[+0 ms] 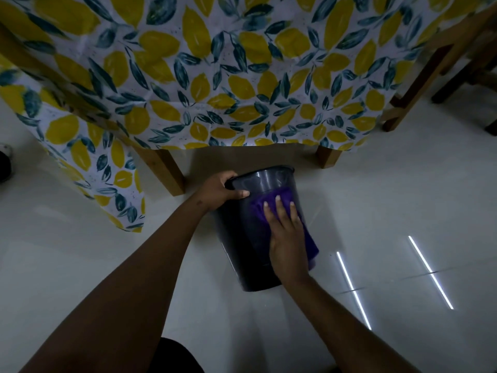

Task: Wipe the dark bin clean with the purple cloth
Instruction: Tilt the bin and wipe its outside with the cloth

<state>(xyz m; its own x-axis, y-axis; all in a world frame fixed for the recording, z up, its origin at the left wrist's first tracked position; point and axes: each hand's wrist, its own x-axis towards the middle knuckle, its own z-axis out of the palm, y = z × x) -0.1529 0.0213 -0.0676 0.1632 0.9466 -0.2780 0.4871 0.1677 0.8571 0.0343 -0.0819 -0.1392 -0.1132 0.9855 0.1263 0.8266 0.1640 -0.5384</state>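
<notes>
The dark bin [242,238] lies tipped on the white floor, its open rim pointing away from me toward the table. My left hand [219,191] grips the rim on the left side, thumb across the outer wall. The purple cloth [309,238] is spread over the bin's upper side wall. My right hand [286,232] lies flat on the cloth with fingers stretched out, pressing it against the bin.
A table with a lemon-print cloth [242,76] hangs just beyond the bin; its wooden legs [168,170] stand left and right of the rim. More wooden legs [419,84] at upper right. A dark object [4,162] sits at the left edge. Glossy floor tiles [403,211] extend to the right.
</notes>
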